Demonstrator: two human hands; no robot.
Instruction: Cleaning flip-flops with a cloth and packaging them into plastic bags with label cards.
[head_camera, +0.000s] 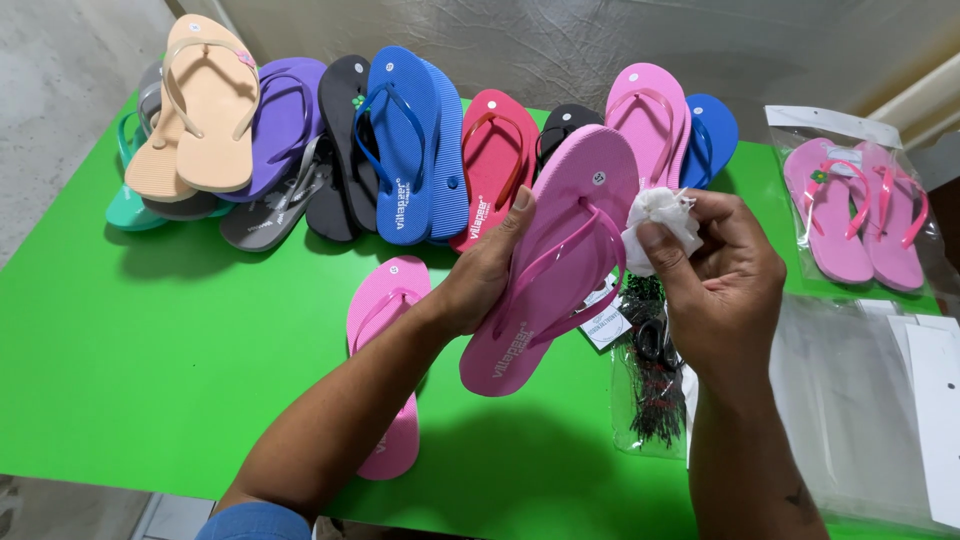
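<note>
Forearms come up from the bottom edge over a green table (150, 380). The left hand (485, 270) is closed on the left edge of a pink sandal (550, 270), thumb up along its side, fingers behind the sole, so the sandal is lifted off the table, strap side facing the camera, toe end pointing up and away. The right hand (725, 285) is just right of the sandal, fingers pinched on a crumpled white cloth (660, 225) that touches the sandal's right edge near the strap. The sandal thus lies between the two hands, gripped by the left and met by the cloth in the right.

Below the left wrist, a second pink sandal (385, 350) lies flat on the table, partly covered by the forearm. Under the right hand sits a small clear bag of dark fasteners (650, 395), with a white tag (606, 325) beside it. At the right, a stack of clear bags (860, 410) lies flat, with white card at its edge.

Farther off on the right, a sealed bag holds a pink pair (855, 215). Along the far edge a row of sandals leans overlapping: peach (200, 110), purple (285, 120), black (345, 140), blue (410, 140), red (495, 165), then another pink (650, 120) and a blue (712, 135) behind the held one. Grey and teal ones lie under the peach pair.
</note>
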